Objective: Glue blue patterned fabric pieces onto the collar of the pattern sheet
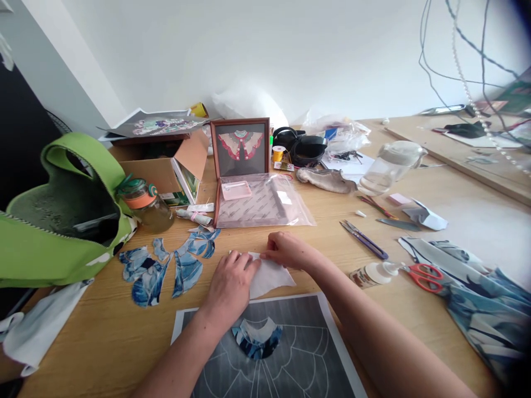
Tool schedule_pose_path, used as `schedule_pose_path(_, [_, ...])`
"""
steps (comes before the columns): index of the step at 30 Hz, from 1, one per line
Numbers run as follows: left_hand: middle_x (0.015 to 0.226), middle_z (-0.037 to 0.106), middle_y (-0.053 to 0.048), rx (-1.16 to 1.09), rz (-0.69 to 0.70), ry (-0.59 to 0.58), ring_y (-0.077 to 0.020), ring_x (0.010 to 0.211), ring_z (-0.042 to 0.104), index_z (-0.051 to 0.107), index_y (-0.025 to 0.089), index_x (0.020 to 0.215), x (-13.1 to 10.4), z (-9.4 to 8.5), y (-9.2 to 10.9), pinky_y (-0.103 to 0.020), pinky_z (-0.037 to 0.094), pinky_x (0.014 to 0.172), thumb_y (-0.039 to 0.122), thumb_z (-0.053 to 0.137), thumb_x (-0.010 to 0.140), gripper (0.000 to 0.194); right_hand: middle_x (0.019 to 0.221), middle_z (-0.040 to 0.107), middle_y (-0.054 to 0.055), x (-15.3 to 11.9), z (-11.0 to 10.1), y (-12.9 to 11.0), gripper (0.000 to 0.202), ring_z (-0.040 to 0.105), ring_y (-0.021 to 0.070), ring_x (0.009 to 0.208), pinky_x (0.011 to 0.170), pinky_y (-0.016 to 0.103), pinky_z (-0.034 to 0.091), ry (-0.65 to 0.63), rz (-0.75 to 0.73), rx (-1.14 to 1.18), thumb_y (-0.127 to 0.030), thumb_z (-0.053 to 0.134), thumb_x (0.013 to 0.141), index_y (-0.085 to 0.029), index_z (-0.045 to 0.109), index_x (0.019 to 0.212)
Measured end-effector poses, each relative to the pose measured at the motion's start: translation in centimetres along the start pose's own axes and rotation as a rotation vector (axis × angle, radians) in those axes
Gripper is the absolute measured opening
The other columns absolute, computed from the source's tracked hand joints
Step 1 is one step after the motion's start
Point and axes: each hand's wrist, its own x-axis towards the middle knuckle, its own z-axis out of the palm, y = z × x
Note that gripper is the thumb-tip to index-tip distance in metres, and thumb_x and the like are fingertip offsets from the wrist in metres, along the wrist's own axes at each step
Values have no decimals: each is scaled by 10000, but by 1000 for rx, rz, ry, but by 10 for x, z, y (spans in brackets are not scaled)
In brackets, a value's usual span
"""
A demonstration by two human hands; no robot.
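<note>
Both hands are at a small white piece of thin cloth or paper on the wooden table. My left hand holds its left edge, fingers bent and pressed down on it. My right hand is closed at its far edge, the fingertips pinched together there. Below lies a dark printed sheet with white petal-like outlines. A curved blue-and-white patterned piece rests on that sheet, under a whitish curved strip. Several blue patterned cut-outs are laid out to the left of my left hand.
At the right are a glue bottle, red-handled scissors, thread snips and blue patterned fabric. Behind stand a framed collar picture, a clear jug and a cardboard box. A green bag and a bottle occupy the left.
</note>
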Motion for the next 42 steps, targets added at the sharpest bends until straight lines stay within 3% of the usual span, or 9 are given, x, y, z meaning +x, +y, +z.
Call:
schedule_pose_path(8, [1087, 635, -68, -37, -24, 16, -246, 990, 524, 651, 227, 1145, 0, -2, -1, -417, 497, 865, -31, 482, 811, 454, 692, 658, 41, -2, 0, -3, 129, 595, 155, 674, 562, 241, 325, -1, -4, 12, -235, 643, 796, -168, 581, 704])
schedule_pose_path(13, [1063, 632, -64, -251, -53, 166, -205, 1019, 551, 676, 219, 1154, -1, 6, -10, -369, 505, 916, -96, 426, 756, 565, 551, 617, 8, -4, -5, -2, 232, 558, 119, 515, 526, 227, 348, -64, -25, 64, -235, 468, 899, -160, 589, 716])
schedule_pose_path(17, [1042, 621, -81, -378, -117, 305, -187, 995, 599, 698, 167, 1080, 0, 14, -18, -322, 525, 876, -101, 388, 711, 551, 745, 676, 39, -4, -3, -2, 72, 597, 150, 696, 568, 230, 336, -4, -40, 42, -224, 605, 809, -160, 611, 778])
schedule_pose_path(21, [1013, 615, -96, -404, -156, 415, -215, 979, 596, 691, 151, 1068, 2, 17, -22, -344, 513, 867, -71, 409, 696, 516, 808, 675, 44, -2, 3, -2, 62, 592, 176, 785, 610, 241, 329, 21, -54, 22, -172, 674, 742, -167, 621, 774])
schedule_pose_path(29, [962, 594, -90, -585, -311, 455, -249, 945, 577, 655, 169, 1141, 3, 22, -25, -407, 469, 879, 17, 475, 695, 504, 762, 654, 41, -2, 4, -5, 109, 580, 179, 774, 653, 254, 356, 17, -132, 82, -56, 635, 718, -161, 611, 702])
schedule_pose_path(35, [1000, 639, -108, -781, -399, 531, -238, 939, 614, 630, 158, 1153, 7, 21, -27, -382, 497, 850, 115, 489, 753, 427, 935, 665, 53, -6, -6, -8, 52, 589, 151, 799, 693, 254, 424, 2, -306, 322, -188, 634, 796, -166, 596, 768])
schedule_pose_path(37, [1068, 656, -115, -1002, -445, 550, -234, 987, 625, 622, 160, 1167, 9, 18, -26, -362, 498, 860, 170, 507, 779, 405, 891, 662, 43, -9, -9, -10, 150, 582, 153, 780, 695, 270, 428, -65, -369, 602, -294, 655, 803, -173, 579, 758])
schedule_pose_path(39, [1074, 671, -105, -1424, -507, 552, -226, 977, 636, 628, 164, 1158, 10, 14, -25, -347, 499, 855, 241, 558, 779, 393, 817, 639, 25, -12, -13, -13, 256, 556, 151, 750, 694, 280, 411, -117, -401, 875, -389, 710, 762, -175, 569, 747])
schedule_pose_path(42, [969, 692, -95, -2052, -585, 426, -192, 814, 652, 665, 136, 1075, 11, 4, -25, -312, 515, 748, 363, 621, 782, 372, 726, 580, -12, -17, -17, -16, 326, 495, 127, 688, 665, 265, 361, -122, -411, 1094, -424, 777, 700, -174, 571, 737])
